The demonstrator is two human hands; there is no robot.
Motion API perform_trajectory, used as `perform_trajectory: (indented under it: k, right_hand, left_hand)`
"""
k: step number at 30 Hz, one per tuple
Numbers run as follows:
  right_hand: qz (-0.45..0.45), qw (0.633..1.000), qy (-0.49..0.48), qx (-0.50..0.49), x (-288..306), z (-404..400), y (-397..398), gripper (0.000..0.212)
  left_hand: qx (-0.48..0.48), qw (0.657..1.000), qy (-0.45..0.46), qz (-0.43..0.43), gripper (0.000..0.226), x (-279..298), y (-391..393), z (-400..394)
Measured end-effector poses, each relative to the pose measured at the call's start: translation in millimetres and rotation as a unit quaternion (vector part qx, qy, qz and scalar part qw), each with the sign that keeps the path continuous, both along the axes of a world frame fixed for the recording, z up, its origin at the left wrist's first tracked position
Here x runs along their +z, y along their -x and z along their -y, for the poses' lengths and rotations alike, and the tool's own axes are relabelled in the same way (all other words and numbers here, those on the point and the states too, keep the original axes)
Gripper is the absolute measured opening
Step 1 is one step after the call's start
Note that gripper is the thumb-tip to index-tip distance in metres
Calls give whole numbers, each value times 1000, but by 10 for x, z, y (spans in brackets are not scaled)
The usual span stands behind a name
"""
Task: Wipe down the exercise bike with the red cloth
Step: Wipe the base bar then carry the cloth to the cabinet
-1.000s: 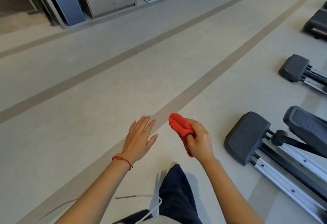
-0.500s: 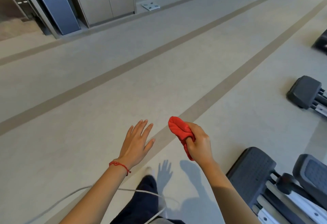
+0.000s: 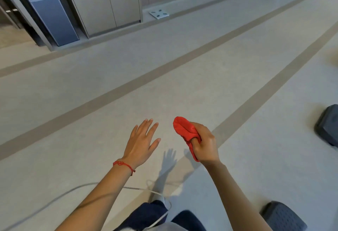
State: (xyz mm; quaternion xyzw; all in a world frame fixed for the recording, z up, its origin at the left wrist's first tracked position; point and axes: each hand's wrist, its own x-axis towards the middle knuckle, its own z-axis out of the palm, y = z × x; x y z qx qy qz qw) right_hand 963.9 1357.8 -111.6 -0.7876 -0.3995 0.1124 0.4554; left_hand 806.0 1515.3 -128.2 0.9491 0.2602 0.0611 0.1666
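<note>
My right hand (image 3: 205, 144) is closed around a bunched red cloth (image 3: 183, 129), held in the air over the floor, with the cloth sticking out past the thumb to the upper left. Beside it, my left hand (image 3: 141, 143) hovers palm down, fingers spread, holding nothing; a red string bracelet circles its wrist. Of the exercise machines only two dark grey end parts show: one foot (image 3: 327, 127) at the right edge and another (image 3: 284, 217) at the bottom right corner. Neither hand touches them.
A white cable (image 3: 60, 197) loops over the pale floor below my arms. Tan stripes cross the floor diagonally. Cabinets (image 3: 104, 4) and a water dispenser (image 3: 53, 17) stand along the far wall, with a white floor scale (image 3: 158, 14) beside them. Dark equipment sits at the top right.
The view has swung left and forward: the machines slid to the right and bottom edges and the far wall came closer. Both hands keep their pose, the cloth still gripped.
</note>
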Motion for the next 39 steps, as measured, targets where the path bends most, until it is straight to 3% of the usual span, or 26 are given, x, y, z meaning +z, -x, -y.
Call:
perform_trajectory:
  k: [7,22,27,32,39]
  right_hand:
    - [-24,999,-10,-20,-3,-925,-913,40]
    - [23,990,6,139,105,-3172,-3233,48]
    - [9,979,7,201,80,-3970,-3546,48]
    - [-16,969,-7,245,41,-4925,-3668,32]
    - [-1,960,-33,277,6,-6567,-3817,42]
  left_hand:
    - [17,1000,6,-2,60,0,-885,-860]
    - [142,989,14,31,65,58,-2892,-2667]
    - [197,979,28,31,65,70,-3059,-3237]
    - [223,974,34,25,70,-44,-3163,-4079]
    - [256,966,23,33,70,-25,-3297,-5598]
